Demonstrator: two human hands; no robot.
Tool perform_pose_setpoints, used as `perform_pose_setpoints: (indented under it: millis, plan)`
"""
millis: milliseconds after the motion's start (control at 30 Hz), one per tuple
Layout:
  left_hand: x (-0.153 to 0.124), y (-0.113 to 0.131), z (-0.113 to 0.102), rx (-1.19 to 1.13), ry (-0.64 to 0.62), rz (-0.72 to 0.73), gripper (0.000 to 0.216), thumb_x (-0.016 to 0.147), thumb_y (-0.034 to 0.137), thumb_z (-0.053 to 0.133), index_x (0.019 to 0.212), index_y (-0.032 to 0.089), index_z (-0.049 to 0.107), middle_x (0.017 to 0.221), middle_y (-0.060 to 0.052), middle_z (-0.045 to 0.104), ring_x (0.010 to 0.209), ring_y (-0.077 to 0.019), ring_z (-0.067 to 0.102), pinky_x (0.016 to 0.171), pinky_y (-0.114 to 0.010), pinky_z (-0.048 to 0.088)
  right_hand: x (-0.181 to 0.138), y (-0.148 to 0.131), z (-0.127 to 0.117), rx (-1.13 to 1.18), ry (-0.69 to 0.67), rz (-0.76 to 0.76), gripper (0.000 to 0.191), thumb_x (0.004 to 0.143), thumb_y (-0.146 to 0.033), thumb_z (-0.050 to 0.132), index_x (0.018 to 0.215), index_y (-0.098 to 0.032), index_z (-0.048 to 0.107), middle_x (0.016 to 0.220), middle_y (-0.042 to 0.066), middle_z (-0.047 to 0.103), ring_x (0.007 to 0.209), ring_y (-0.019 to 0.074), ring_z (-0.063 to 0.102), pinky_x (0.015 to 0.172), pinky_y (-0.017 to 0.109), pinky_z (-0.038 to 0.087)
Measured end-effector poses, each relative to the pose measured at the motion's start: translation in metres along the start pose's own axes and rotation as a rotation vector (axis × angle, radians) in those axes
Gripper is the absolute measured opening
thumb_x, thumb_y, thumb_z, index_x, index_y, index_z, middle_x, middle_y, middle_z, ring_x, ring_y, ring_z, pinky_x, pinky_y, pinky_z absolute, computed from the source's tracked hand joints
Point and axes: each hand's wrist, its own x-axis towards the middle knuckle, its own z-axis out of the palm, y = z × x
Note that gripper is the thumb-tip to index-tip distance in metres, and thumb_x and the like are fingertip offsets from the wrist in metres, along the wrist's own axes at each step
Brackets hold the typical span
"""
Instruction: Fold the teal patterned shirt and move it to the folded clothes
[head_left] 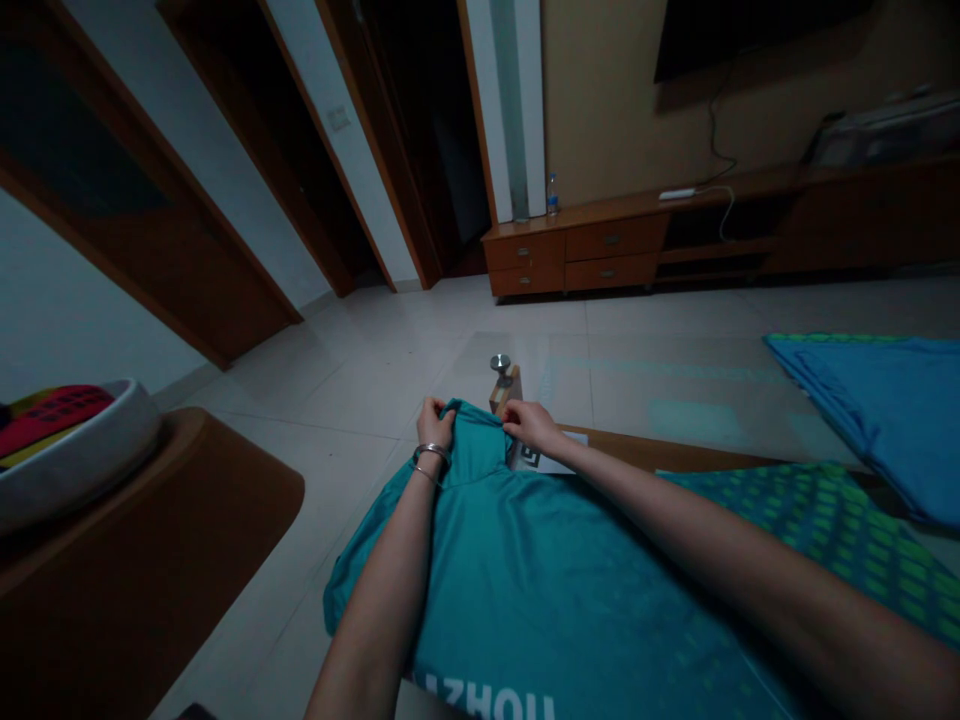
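Observation:
A teal shirt [517, 570] with white lettering near its lower edge lies spread over the corner of a glass table [675, 400]. My left hand [436, 421], with a bracelet on the wrist, pinches the left side of the shirt's collar. On the collar's right side, my right hand [529, 424] is closed on the fabric. Both hands hold the collar at the far end of the shirt, a short way apart. A patterned green part of the shirt or another cloth [847, 530] lies under my right forearm.
A blue folded cloth [885, 420] lies on the table at the right. A metal knob on a wooden block [502, 378] stands just beyond the collar. A white basket with red and yellow items [67, 450] sits on a brown seat at left. A low wooden cabinet [600, 250] lines the far wall.

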Motion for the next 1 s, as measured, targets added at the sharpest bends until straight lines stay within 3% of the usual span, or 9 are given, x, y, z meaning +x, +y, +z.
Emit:
perform_pose_setpoints:
  millis: [267, 400, 500, 600, 700, 800, 833, 900, 1000]
  plan:
    - [0.000, 0.003, -0.008, 0.235, 0.039, -0.057, 0.014, 0.080, 0.021, 0.059, 0.092, 0.018, 0.054, 0.089, -0.005, 0.064, 0.083, -0.0186, 0.059, 0.072, -0.026, 0.042, 0.015, 0.001, 0.002, -0.068, 0.009, -0.164, 0.011, 0.083, -0.019, 0.058, 0.091, -0.018, 0.066, 0.094, 0.006, 0.068, 0.089, 0.0182, 0.060, 0.074, 0.025, 0.039]
    - [-0.004, 0.018, -0.009, 0.298, -0.025, -0.047, 0.015, 0.083, 0.021, 0.055, 0.098, 0.018, 0.056, 0.093, -0.009, 0.066, 0.087, -0.0222, 0.061, 0.073, -0.029, 0.043, -0.007, 0.007, -0.015, -0.127, 0.025, -0.175, 0.018, 0.090, -0.025, 0.052, 0.099, -0.017, 0.064, 0.101, 0.008, 0.066, 0.093, 0.0181, 0.057, 0.077, 0.025, 0.040]
    - [-0.002, 0.021, -0.009, 0.341, -0.068, -0.010, 0.021, 0.084, 0.022, 0.053, 0.104, 0.017, 0.056, 0.102, -0.012, 0.065, 0.092, -0.0248, 0.060, 0.077, -0.032, 0.044, -0.052, 0.028, -0.044, -0.202, 0.041, -0.245, 0.021, 0.093, -0.026, 0.046, 0.104, -0.018, 0.063, 0.103, 0.007, 0.064, 0.094, 0.0169, 0.055, 0.079, 0.025, 0.040]
    - [0.007, 0.017, -0.007, 0.466, -0.104, 0.039, 0.024, 0.086, 0.026, 0.050, 0.107, 0.016, 0.056, 0.104, -0.013, 0.064, 0.092, -0.0261, 0.060, 0.076, -0.034, 0.046, -0.116, 0.062, -0.090, -0.283, 0.048, -0.308, 0.023, 0.093, -0.019, 0.044, 0.107, -0.017, 0.063, 0.103, 0.008, 0.063, 0.093, 0.0170, 0.054, 0.080, 0.026, 0.041]
    - [0.009, 0.020, -0.009, 0.547, -0.093, 0.156, 0.029, 0.085, 0.024, 0.048, 0.111, 0.012, 0.056, 0.106, -0.016, 0.061, 0.097, -0.0278, 0.057, 0.078, -0.036, 0.046, -0.178, 0.104, -0.144, -0.325, 0.046, -0.182, 0.023, 0.088, -0.013, 0.047, 0.102, -0.016, 0.066, 0.099, 0.009, 0.064, 0.093, 0.0184, 0.055, 0.081, 0.028, 0.042]
    - [-0.007, 0.042, -0.016, 0.560, -0.067, 0.458, 0.033, 0.082, 0.016, 0.046, 0.113, 0.013, 0.058, 0.117, -0.016, 0.058, 0.110, -0.0286, 0.052, 0.090, -0.040, 0.043, -0.217, 0.149, -0.190, -0.331, 0.011, -0.012, 0.024, 0.086, -0.012, 0.049, 0.101, -0.017, 0.067, 0.102, 0.009, 0.066, 0.097, 0.0198, 0.057, 0.086, 0.030, 0.042]
    - [-0.016, 0.052, -0.019, 0.543, -0.132, 0.587, 0.033, 0.082, 0.014, 0.044, 0.112, 0.015, 0.059, 0.119, -0.014, 0.058, 0.112, -0.0278, 0.051, 0.093, -0.040, 0.041, -0.225, 0.162, -0.201, -0.342, -0.008, 0.039, 0.025, 0.086, -0.013, 0.049, 0.104, -0.017, 0.067, 0.104, 0.009, 0.066, 0.099, 0.0207, 0.057, 0.088, 0.032, 0.041]
    - [-0.036, 0.072, -0.022, 0.481, -0.385, 0.804, 0.034, 0.083, 0.012, 0.040, 0.108, 0.019, 0.063, 0.118, -0.009, 0.061, 0.112, -0.0250, 0.052, 0.095, -0.040, 0.039, -0.233, 0.185, -0.215, -0.364, -0.038, 0.118, 0.028, 0.085, -0.018, 0.051, 0.109, -0.016, 0.065, 0.109, 0.011, 0.065, 0.102, 0.0226, 0.057, 0.089, 0.033, 0.041]
    - [-0.062, 0.094, -0.021, 0.398, -0.746, 0.892, 0.034, 0.086, 0.016, 0.040, 0.111, 0.022, 0.062, 0.116, -0.006, 0.064, 0.111, -0.0221, 0.053, 0.093, -0.036, 0.039, -0.235, 0.204, -0.221, -0.367, -0.056, 0.171, 0.032, 0.083, -0.027, 0.055, 0.111, -0.014, 0.064, 0.105, 0.012, 0.064, 0.100, 0.0237, 0.056, 0.085, 0.032, 0.042]
